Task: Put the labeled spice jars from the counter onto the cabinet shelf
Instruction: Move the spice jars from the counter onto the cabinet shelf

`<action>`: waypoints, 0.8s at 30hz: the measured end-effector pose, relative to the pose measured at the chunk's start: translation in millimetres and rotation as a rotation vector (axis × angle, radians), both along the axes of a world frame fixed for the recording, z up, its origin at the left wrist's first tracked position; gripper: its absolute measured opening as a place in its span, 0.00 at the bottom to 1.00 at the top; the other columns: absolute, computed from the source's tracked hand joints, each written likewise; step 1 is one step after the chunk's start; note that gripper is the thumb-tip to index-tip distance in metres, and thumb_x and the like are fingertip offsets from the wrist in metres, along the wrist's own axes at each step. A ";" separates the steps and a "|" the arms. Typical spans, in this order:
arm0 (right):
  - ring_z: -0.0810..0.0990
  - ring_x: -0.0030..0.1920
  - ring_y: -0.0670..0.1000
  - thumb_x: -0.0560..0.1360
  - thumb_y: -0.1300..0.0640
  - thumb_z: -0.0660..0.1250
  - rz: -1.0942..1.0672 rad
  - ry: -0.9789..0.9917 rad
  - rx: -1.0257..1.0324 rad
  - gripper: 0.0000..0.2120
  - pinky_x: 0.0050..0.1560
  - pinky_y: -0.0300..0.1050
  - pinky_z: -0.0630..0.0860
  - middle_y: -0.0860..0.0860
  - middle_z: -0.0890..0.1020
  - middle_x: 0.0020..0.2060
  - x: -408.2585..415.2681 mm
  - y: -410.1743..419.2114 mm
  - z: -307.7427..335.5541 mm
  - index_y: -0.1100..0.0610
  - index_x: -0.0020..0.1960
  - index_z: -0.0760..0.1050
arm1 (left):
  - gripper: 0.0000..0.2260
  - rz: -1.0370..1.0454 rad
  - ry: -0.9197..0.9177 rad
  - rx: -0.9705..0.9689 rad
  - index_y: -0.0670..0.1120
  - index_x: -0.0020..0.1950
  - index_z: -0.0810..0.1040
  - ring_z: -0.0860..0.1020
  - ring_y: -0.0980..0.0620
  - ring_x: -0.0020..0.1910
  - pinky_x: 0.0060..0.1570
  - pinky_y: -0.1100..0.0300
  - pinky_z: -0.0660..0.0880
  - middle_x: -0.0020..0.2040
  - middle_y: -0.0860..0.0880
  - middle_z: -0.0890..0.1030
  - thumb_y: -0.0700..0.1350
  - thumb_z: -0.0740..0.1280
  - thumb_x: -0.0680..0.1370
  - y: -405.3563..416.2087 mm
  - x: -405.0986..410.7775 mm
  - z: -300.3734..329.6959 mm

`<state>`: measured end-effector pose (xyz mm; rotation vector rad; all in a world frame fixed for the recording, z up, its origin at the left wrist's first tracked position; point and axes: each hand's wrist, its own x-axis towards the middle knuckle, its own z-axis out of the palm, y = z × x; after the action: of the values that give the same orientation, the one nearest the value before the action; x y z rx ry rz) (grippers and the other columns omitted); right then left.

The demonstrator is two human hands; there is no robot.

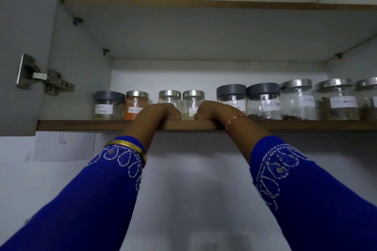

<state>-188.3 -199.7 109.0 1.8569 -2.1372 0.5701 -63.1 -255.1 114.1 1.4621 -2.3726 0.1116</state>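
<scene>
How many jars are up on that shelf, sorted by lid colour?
Grey lids: 3, the Garam Masala jar, one behind the right hand and the Black Pepper jar.
Silver lids: 6, the red chilli jar, two clear jars in the middle, and three at the right, the last cut off by the frame.
Total: 9 jars.

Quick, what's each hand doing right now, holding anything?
Left hand: at a steel-lidded jar on the shelf; grip cannot be told.
Right hand: at the neighbouring steel-lidded jar; grip cannot be told.
</scene>
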 end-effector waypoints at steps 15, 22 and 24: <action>0.76 0.58 0.58 0.82 0.47 0.45 0.041 0.184 -0.211 0.23 0.56 0.50 0.69 0.58 0.78 0.58 -16.7 89.3 -47.4 0.57 0.60 0.73 | 0.20 -0.129 0.161 -0.615 0.44 0.49 0.77 0.78 0.43 0.49 0.45 0.56 0.68 0.50 0.41 0.81 0.51 0.47 0.81 69.7 8.1 -61.7; 0.76 0.59 0.58 0.82 0.49 0.48 0.054 0.133 -0.235 0.18 0.60 0.52 0.71 0.57 0.78 0.59 -67.5 122.1 -52.9 0.54 0.61 0.72 | 0.18 -0.219 0.143 -0.654 0.45 0.54 0.76 0.78 0.43 0.51 0.47 0.54 0.70 0.52 0.45 0.81 0.51 0.49 0.81 94.6 -31.6 -66.8; 0.76 0.59 0.58 0.82 0.49 0.47 0.019 0.117 -0.261 0.19 0.60 0.51 0.70 0.57 0.78 0.59 -86.8 128.9 -54.4 0.55 0.63 0.71 | 0.19 -0.224 0.109 -0.642 0.45 0.55 0.75 0.78 0.43 0.52 0.48 0.55 0.70 0.53 0.44 0.81 0.52 0.48 0.81 100.4 -47.2 -65.8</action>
<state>-275.0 -70.8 54.6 1.7244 -1.8739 0.6901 -110.3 -154.7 48.3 0.8711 -2.1057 0.6494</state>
